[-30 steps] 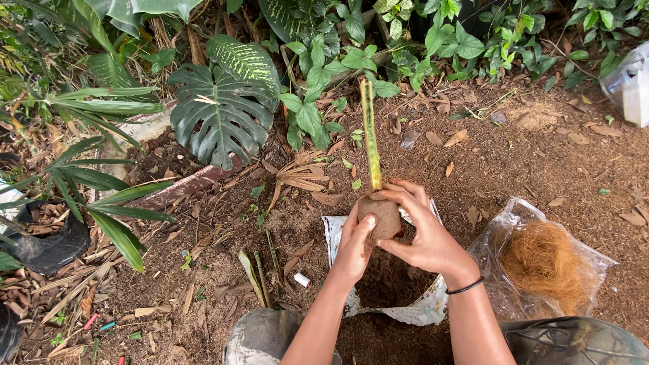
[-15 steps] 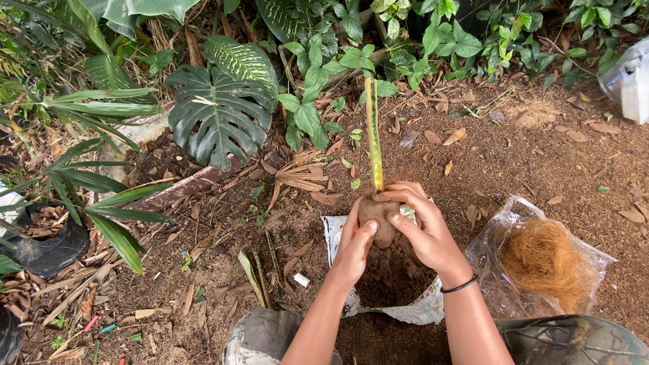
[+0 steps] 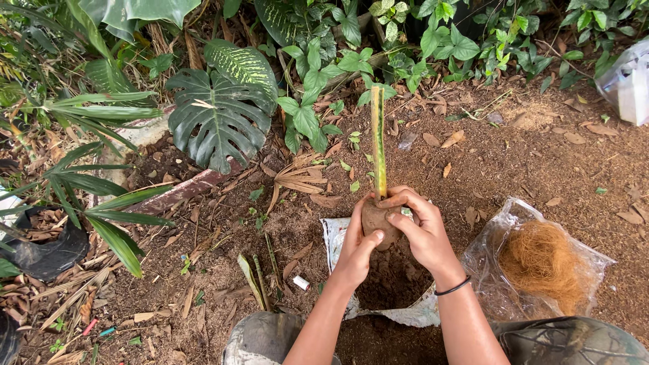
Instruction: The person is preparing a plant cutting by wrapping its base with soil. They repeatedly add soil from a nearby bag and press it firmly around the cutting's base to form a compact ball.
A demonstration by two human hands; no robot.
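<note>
Green-and-yellow upright cutting stalk (image 3: 378,142) with its brown soil ball (image 3: 374,217) at the base sits right at centre frame, cupped over the open white sack of dark soil (image 3: 392,284).

Nearest us, at six o'clock, the knees in camouflage trousers (image 3: 574,341). Just above, the left hand (image 3: 355,253) wraps the ball from seven o'clock, thumb pressed on its front. The right hand (image 3: 424,230) closes from three o'clock, fingertips curled over the top around the stalk's foot. Both hands are pressed together on the ball, a black wristband (image 3: 454,287) on the right arm.

At four o'clock, a clear plastic bag of orange-brown coconut fibre (image 3: 541,260). Farther out, at ten o'clock, the big split dark-green leaf (image 3: 220,118).

Risk, as I read it: squeeze too hard and the ball could crumble off the roots; let the tall stalk lean and it could snap at the base.

Against the frame a second back, the ball looks lower and the fingers tighter over its top; the stalk stands equally upright.
</note>
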